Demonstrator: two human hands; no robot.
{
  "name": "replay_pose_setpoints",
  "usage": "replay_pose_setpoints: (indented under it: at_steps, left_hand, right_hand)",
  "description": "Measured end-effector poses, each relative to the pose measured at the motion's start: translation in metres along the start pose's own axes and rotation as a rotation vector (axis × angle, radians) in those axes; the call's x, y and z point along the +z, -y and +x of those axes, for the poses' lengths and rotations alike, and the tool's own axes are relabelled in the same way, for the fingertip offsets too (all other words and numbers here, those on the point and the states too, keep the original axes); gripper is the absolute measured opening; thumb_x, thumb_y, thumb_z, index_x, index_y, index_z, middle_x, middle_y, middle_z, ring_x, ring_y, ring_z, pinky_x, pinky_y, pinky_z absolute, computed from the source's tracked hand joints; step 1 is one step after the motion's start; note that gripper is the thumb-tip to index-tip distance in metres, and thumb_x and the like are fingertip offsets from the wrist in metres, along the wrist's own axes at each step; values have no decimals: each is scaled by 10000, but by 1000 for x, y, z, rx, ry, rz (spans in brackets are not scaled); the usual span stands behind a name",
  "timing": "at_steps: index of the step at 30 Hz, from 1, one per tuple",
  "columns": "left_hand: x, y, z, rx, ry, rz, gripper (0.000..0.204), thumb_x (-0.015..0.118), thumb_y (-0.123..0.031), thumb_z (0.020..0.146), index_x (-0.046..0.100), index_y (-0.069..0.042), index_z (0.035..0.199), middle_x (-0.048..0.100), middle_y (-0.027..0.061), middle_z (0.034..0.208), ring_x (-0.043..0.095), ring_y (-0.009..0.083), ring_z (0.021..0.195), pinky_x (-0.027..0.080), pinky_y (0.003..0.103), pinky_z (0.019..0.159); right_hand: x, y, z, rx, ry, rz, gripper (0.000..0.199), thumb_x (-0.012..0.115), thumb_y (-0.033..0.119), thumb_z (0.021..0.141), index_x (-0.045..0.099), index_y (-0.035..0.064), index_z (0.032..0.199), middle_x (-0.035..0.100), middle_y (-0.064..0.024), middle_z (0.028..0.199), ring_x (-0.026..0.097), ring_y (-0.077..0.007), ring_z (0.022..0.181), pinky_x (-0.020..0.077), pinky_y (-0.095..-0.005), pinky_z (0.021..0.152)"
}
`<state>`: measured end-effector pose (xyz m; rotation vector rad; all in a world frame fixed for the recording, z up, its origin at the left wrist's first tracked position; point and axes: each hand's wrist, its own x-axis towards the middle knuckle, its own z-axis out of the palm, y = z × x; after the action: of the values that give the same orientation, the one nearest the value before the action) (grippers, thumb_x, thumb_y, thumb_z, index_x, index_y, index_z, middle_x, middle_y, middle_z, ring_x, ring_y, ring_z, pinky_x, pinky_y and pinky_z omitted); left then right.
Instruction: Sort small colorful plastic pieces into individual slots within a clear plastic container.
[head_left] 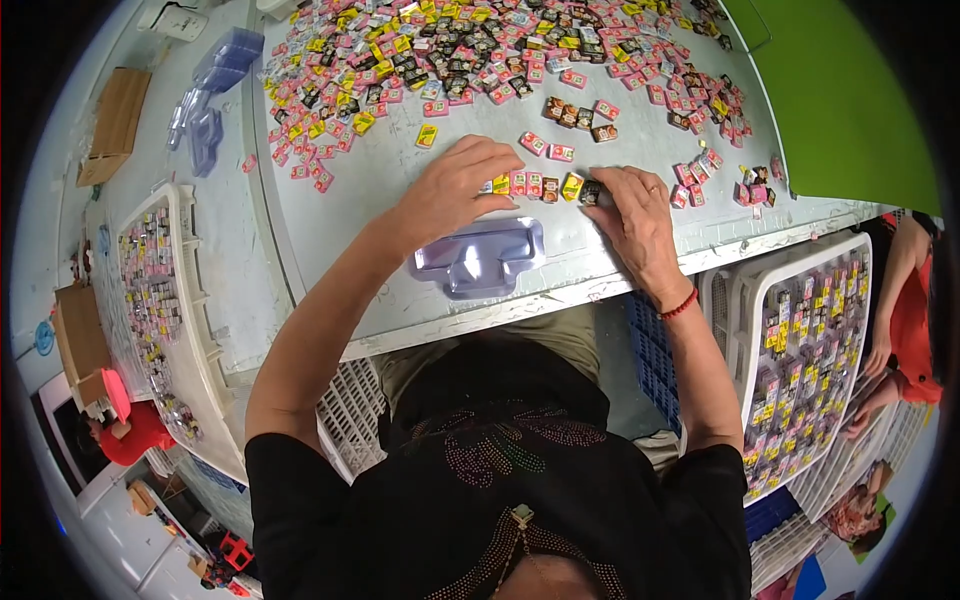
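Observation:
Small printed boxes in yellow, pink, brown and black stand in a short row on the table between my hands. My left hand [462,190] curls round the row's left end, its thumb below and fingers above a yellow box [501,184]. Beside it are two pink boxes [526,184] and a brown box [550,189]. A yellow box [572,186] leans slightly tilted farther right. My right hand [632,215] has its thumb and fingers closed about a black box [590,193] at the right end. Just below my left hand lies a clear plastic T-shaped tray [480,262].
A large heap of similar boxes [470,55] covers the table's far side. Stacked clear trays [228,62] stand at far left. White crates of filled packs flank me, one left [190,300], one right [745,370]. People in red are at both sides; a green surface [850,100] adjoins the table.

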<state>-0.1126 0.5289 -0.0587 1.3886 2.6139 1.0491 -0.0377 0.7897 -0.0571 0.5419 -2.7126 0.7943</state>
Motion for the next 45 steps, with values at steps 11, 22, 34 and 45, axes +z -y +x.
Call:
replay_pose_setpoints:
  at_steps: [11, 22, 34, 45]
  left_hand:
    - [-11, 0, -12, -58, -5, 8, 428, 762, -178, 767, 618, -40, 1146, 612, 98, 1164, 553, 288, 1086, 476, 371, 909]
    - [-2, 6, -14, -69, -37, -48, 370, 735, -126, 768, 635, -47, 1115, 643, 73, 1078, 574, 257, 1013, 476, 347, 892]
    - [3, 7, -14, -54, -34, -34, 319, 726, -143, 798, 662, -48, 1096, 659, 61, 1096, 590, 258, 1018, 499, 358, 866]
    - [-40, -37, -45, -128, -36, -58, 290, 707, -127, 813, 657, -25, 1080, 670, 66, 1072, 603, 262, 992, 505, 345, 845]
  right_hand:
    - [17, -2, 6, -62, 7, 15, 452, 753, 123, 775, 611, 98, 1203, 655, -69, 1121, 590, -239, 988, 424, -358, 885]
    - [13, 5, 4, -35, 32, 52, 506, 760, 72, 739, 599, 80, 1218, 640, -83, 1154, 587, -266, 998, 483, -371, 854]
    - [24, 15, 17, -94, 48, 14, 405, 759, 90, 742, 652, 56, 1132, 639, -78, 1096, 592, -258, 926, 516, -343, 799]
    - [0, 60, 21, -149, 79, 57, 350, 749, 64, 735, 667, 62, 1075, 637, -71, 1029, 594, -249, 855, 517, -337, 730]
